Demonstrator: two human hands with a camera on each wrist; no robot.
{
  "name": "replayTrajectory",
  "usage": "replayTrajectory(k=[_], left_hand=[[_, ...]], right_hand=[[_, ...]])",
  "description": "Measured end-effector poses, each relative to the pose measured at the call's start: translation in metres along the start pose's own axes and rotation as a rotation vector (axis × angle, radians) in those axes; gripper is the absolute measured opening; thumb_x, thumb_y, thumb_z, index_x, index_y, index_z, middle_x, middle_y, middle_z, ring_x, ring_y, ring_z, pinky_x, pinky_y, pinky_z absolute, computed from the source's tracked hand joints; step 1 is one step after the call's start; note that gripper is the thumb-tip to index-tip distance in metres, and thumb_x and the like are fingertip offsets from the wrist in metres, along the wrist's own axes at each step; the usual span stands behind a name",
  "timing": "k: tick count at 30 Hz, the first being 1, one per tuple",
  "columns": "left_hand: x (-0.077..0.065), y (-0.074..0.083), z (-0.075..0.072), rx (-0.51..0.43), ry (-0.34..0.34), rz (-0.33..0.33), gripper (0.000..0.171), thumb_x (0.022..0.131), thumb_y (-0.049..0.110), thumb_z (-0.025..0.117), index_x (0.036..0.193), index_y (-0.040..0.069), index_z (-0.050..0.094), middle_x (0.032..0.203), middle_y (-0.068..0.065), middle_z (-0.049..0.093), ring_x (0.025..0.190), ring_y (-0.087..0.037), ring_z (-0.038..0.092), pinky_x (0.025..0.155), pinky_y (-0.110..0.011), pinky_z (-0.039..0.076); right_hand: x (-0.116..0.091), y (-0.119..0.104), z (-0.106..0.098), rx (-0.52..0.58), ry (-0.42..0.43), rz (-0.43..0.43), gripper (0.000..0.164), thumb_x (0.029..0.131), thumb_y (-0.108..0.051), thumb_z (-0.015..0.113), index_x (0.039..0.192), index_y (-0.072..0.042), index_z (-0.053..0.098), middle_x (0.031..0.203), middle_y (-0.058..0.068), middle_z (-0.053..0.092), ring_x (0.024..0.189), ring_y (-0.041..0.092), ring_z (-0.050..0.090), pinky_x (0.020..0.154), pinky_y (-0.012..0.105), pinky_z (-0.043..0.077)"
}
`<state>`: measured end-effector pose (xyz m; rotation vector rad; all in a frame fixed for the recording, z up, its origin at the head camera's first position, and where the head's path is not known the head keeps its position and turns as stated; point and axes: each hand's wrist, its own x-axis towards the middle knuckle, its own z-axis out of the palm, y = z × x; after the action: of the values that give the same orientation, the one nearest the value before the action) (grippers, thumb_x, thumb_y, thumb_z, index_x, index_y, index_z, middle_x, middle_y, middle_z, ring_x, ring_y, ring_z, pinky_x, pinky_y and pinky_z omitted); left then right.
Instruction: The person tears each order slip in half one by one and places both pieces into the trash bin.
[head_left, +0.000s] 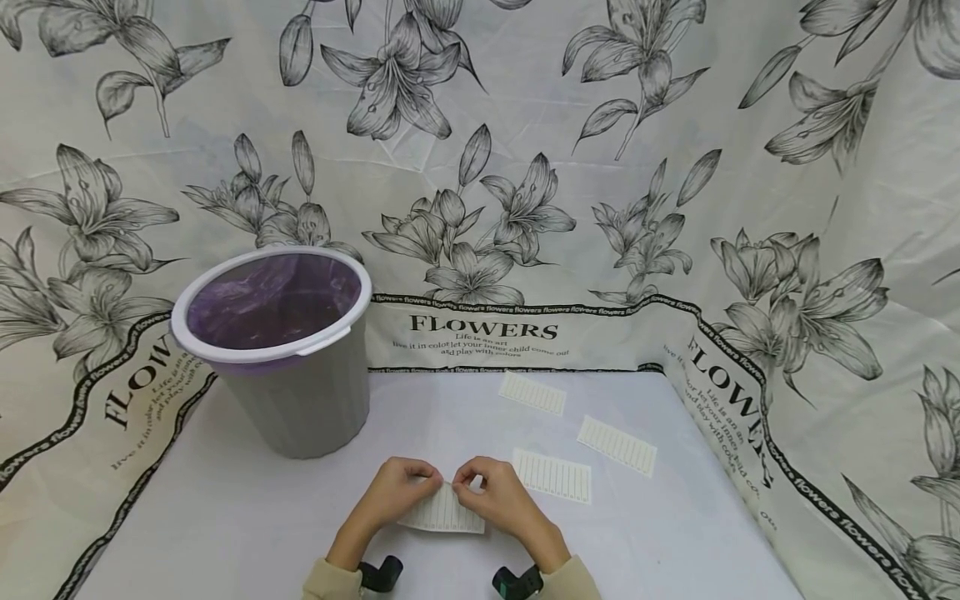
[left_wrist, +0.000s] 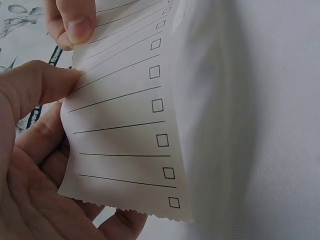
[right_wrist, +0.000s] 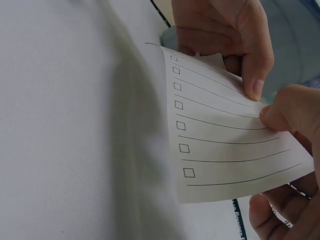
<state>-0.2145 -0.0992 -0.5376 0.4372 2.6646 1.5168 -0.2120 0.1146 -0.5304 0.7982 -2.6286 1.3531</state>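
Note:
A small checklist sheet (head_left: 444, 515), printed with ruled lines and little boxes, is held up between both hands. My left hand (head_left: 401, 490) pinches its edge between thumb and fingers, and my right hand (head_left: 497, 497) pinches the same edge just beside it. In the left wrist view the sheet (left_wrist: 120, 125) bends slightly, with a ragged torn edge at its bottom end; the left thumb (left_wrist: 55, 80) presses on its face. From the right wrist view, both thumbs sit close together on the paper (right_wrist: 220, 135), its boxes along the opposite side.
Three similar checklist sheets lie on the white table: one at the back (head_left: 532, 394), one at the right (head_left: 617, 446) and one near the right hand (head_left: 552, 476). A grey bin (head_left: 315, 408) with a purple liner stands at the left. Flower-printed cloth (head_left: 480, 208) hangs behind.

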Motion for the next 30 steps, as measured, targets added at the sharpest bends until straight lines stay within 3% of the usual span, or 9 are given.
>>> replayTrajectory(k=[12,18,25,30], left_hand=[[0.0019,-0.0008,0.0045,-0.011,0.021,-0.058,0.014,0.091,0.019,0.072,0.09,0.007,0.08,0.093,-0.004,0.078,0.096,-0.021,0.071,0.086,-0.046,0.057],[-0.0002,-0.0002,0.003,-0.016,0.046,-0.046,0.013,0.091,0.019,0.073,0.088,0.008,0.08,0.092,-0.004,0.078,0.099,-0.026,0.072,0.089,-0.054,0.056],[-0.0019,-0.0004,-0.0012,-0.083,0.012,-0.027,0.016,0.096,0.024,0.073,0.092,0.01,0.079,0.096,-0.002,0.078,0.109,-0.034,0.071,0.09,-0.053,0.057],[-0.0028,0.0003,-0.0027,-0.094,-0.013,-0.026,0.016,0.094,0.027,0.076,0.093,0.012,0.079,0.097,-0.001,0.078,0.106,-0.029,0.071,0.09,-0.051,0.057]], right_hand=[[0.0005,-0.0011,0.0015,-0.02,0.017,-0.029,0.011,0.088,-0.005,0.074,0.088,-0.016,0.074,0.083,-0.007,0.07,0.078,0.004,0.062,0.07,0.027,0.053],[-0.0004,-0.0013,0.0017,-0.02,0.031,-0.033,0.011,0.088,-0.005,0.073,0.088,-0.016,0.074,0.083,-0.007,0.071,0.078,0.001,0.062,0.069,0.024,0.052],[0.0,0.002,0.001,-0.02,0.071,0.008,0.012,0.088,-0.004,0.074,0.089,-0.015,0.075,0.083,-0.006,0.073,0.078,0.0,0.062,0.066,0.019,0.05],[-0.0002,0.0037,0.0013,-0.008,0.069,0.037,0.01,0.089,-0.005,0.072,0.089,-0.015,0.075,0.084,-0.004,0.074,0.079,0.0,0.062,0.066,0.018,0.049]])
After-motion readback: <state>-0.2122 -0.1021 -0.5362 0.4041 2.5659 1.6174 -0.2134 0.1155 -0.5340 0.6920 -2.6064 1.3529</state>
